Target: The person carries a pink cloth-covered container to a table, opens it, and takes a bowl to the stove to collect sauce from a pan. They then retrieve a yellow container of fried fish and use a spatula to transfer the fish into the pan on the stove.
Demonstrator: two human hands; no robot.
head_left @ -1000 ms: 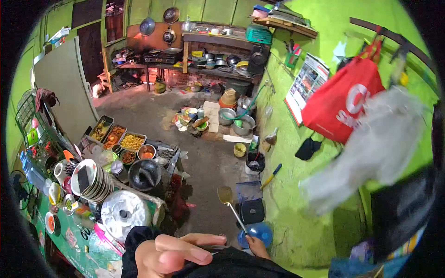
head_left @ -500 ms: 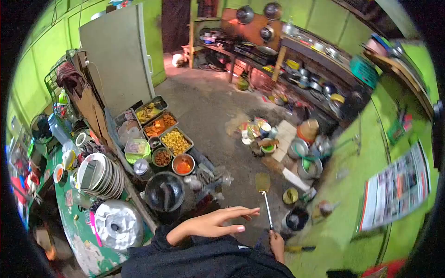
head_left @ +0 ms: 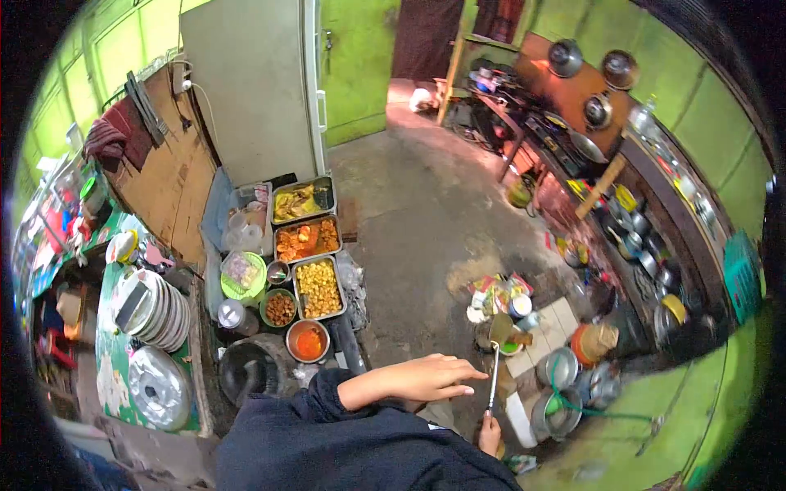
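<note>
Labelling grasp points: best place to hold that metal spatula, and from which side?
Grip the spatula at the butt end of its thin handle, coming from below, the wearer's side. The right hand already closes there. The flat blade points away, toward the floor pots, so the long straight shaft leaves the near end free. The left hand hovers open beside the handle, holding nothing.

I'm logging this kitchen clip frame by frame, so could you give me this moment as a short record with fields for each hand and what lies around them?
place: kitchen with green walls and a concrete floor
left hand: open, fingers spread, holding nothing
right hand: shut on spatula, blade pointing away
nearest left: stone mortar, bowl of orange sauce
also there: food trays, stack of plates
</note>
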